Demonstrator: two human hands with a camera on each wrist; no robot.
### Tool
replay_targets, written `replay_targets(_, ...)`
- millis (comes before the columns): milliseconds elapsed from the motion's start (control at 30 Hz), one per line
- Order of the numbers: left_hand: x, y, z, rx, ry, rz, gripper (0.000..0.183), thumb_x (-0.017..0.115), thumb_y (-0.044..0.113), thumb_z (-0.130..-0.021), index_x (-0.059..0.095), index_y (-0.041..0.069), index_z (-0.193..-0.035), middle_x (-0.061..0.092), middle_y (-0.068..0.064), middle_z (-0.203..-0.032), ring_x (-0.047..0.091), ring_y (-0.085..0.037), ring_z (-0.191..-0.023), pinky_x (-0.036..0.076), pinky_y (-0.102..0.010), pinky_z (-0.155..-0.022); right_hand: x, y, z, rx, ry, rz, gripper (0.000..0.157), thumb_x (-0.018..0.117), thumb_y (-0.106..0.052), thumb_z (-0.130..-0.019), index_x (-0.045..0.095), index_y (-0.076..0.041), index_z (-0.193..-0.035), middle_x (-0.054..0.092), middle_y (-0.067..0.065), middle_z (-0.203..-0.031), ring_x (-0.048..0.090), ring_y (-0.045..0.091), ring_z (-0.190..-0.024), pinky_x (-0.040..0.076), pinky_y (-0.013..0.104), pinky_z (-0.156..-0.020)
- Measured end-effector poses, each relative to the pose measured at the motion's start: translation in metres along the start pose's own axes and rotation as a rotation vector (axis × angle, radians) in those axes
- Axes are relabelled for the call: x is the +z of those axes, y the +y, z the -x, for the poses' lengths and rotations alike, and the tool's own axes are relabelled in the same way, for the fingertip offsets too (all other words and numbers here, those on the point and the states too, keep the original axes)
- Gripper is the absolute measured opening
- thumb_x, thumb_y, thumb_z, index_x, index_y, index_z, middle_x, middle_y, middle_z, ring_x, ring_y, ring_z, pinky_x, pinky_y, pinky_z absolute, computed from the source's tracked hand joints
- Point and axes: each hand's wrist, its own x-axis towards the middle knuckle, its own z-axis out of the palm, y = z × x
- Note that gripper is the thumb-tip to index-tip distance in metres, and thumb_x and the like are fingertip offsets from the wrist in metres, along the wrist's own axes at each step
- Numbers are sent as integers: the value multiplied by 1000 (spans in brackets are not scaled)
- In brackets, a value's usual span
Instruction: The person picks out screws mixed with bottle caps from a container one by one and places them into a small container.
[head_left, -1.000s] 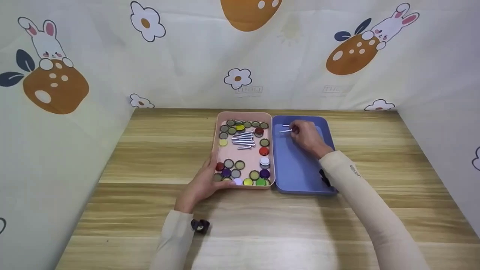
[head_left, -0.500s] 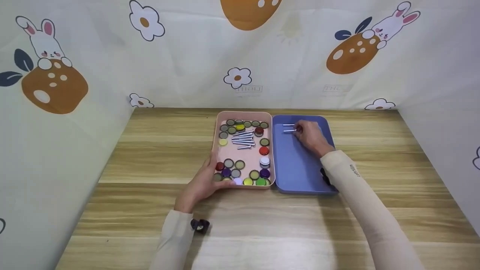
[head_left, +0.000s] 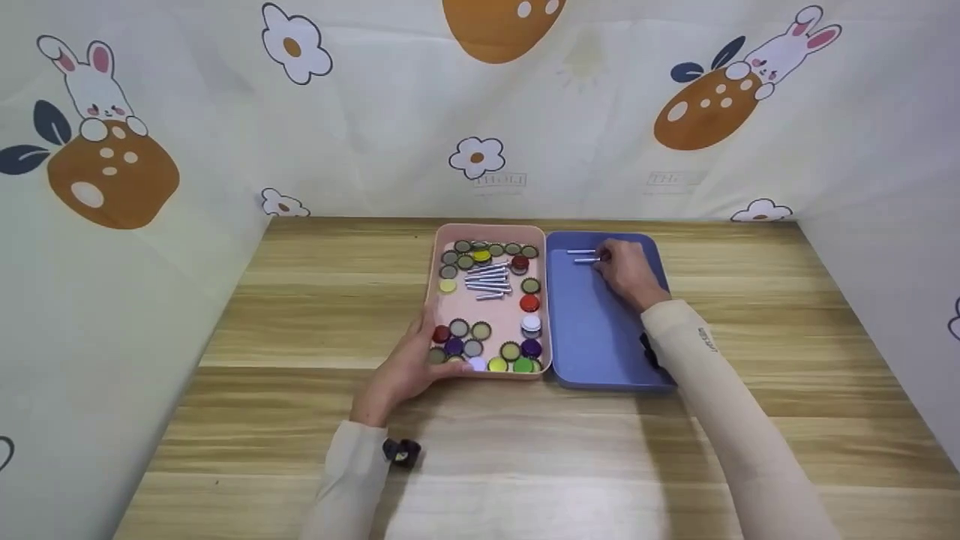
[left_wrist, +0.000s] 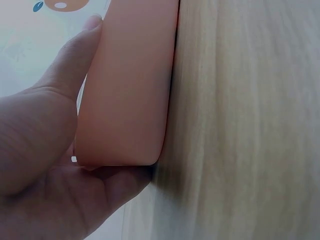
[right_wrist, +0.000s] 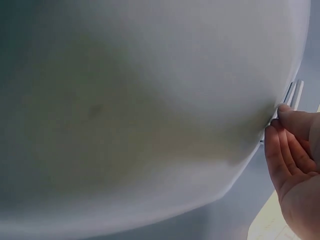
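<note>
In the head view, my left hand (head_left: 401, 367) grips the near left corner of a pink tray (head_left: 487, 375). Its thumb lies over the near rim and the fingers are at the left side; the left wrist view shows the hand around the tray's corner (left_wrist: 122, 100). My right hand (head_left: 630, 274) is over the far part of a blue tray (head_left: 600, 337), pinching the right end of a silver screw (head_left: 585, 260). Just behind it, a second screw (head_left: 579, 252) lies roughly parallel. My fingers hide the right ends of both. The right wrist view shows thumb and fingertips together (right_wrist: 295, 130) at the screws.
Several silver screws (head_left: 487, 280) lie in a bunch in the pink tray. Around them are several bottle caps, such as a red one (head_left: 529, 303) and a green one (head_left: 523, 365). The trays stand side by side on a wooden table (head_left: 300, 315), before a printed cloth (head_left: 375, 112).
My right hand has shifted a little to the right with the pinched screw, which now lies nearly parallel to the other screw. The left hand has stayed on the pink tray.
</note>
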Motion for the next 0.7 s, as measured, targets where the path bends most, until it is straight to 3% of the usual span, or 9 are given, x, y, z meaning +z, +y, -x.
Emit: replay_targets(700, 1, 1, -1, -29, -2, 9, 125, 83, 40, -80, -8, 18, -162, 3, -18, -170, 14, -36, -156, 17, -51, -127, -3, 4, -4, 108, 28, -12, 17, 67, 3, -90, 69, 11, -105, 72, 28, -100, 66, 34, -90, 55, 45, -80)
